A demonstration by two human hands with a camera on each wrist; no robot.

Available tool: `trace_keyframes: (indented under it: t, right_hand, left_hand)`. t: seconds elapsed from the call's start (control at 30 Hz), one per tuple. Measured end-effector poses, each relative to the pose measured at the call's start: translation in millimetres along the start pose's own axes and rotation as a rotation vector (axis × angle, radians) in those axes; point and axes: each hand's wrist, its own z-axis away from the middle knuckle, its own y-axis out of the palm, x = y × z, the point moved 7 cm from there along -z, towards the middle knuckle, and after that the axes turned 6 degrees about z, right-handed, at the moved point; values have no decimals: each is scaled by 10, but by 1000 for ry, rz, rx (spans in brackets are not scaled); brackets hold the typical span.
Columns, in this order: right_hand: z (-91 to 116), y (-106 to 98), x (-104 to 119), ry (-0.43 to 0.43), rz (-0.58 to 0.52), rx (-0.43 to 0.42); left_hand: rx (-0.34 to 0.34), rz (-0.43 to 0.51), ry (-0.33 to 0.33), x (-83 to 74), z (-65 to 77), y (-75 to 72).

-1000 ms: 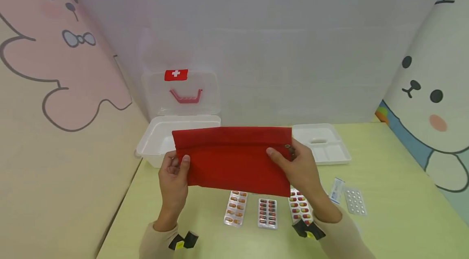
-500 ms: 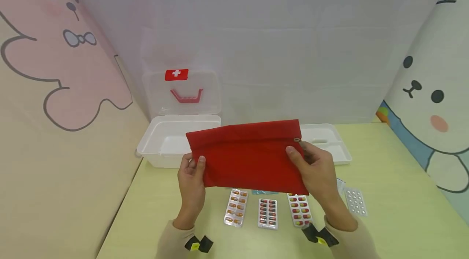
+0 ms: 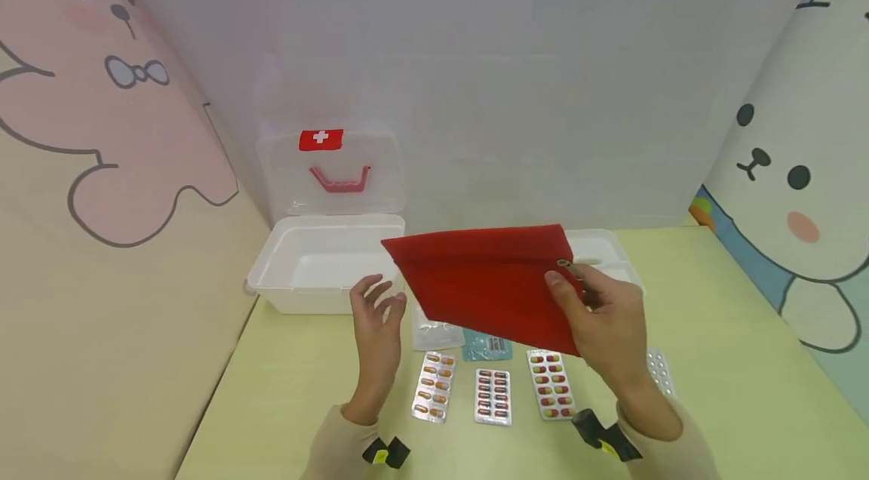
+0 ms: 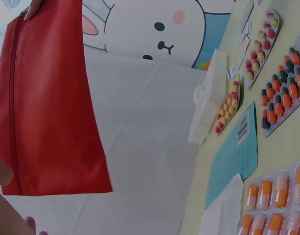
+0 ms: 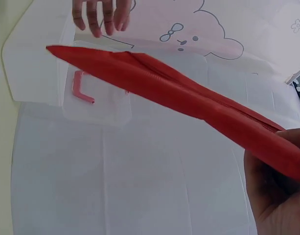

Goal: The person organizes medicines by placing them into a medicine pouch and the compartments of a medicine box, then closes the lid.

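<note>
My right hand (image 3: pixel 607 318) grips a flat red zip pouch (image 3: pixel 485 276) by its right end, thumb on the front near the zip pull (image 3: pixel 563 263). The pouch is held up above the table, its left end sagging slightly. My left hand (image 3: pixel 376 321) is off the pouch, just left of its free end, with fingers loosely bent and nothing in them. In the right wrist view the pouch (image 5: pixel 189 105) appears nearly edge-on, with the left hand's fingers (image 5: pixel 108 14) beyond its far tip.
Blister packs of capsules (image 3: pixel 433 387) (image 3: pixel 492 397) (image 3: pixel 551 384) lie in front, with a teal packet (image 3: pixel 487 346) and a clear packet (image 3: pixel 437 335) behind. A white first-aid box (image 3: pixel 285 299) stands open at back left. A divided white tray (image 3: pixel 611 242) sits behind the pouch.
The left hand has let go of the pouch. The right hand has moved right with it, and the pouch's left end has swung right, uncovering the box and packets.
</note>
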Motion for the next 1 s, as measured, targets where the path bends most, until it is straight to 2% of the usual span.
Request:
trace_keyframes:
  t: [0.07, 0.17, 0.27, 0.37, 0.43, 0.5, 0.7, 0.83, 1.0]
  right_hand:
    - [-5, -29, 43, -41, 40, -42]
    - [0, -32, 73, -75, 68, -88]
    - [9, -8, 77, -92, 104, -134]
    - [24, 28, 79, -102, 130, -174]
    - [34, 56, 90, -117, 145, -194]
    - [47, 86, 106, -140, 156, -207]
    - [96, 188, 196, -238, 185, -246]
    - [124, 239, 245, -273, 189, -282]
    - [146, 279, 283, -312, 193, -305]
  left_hand:
    - [10, -102, 70, -203, 28, 98]
    - [76, -182, 185, -563, 101, 324]
    - [155, -199, 300, -876, 174, 560]
    - [242, -183, 393, -1068, 220, 781]
    - [286, -170, 439, -1114, 231, 909]
    - [317, -158, 457, -1107, 232, 1019]
    - [331, -176, 497, -1063, 234, 1246]
    - [314, -192, 525, -1085, 237, 1314]
    - [262, -207, 545, -1086, 213, 1310]
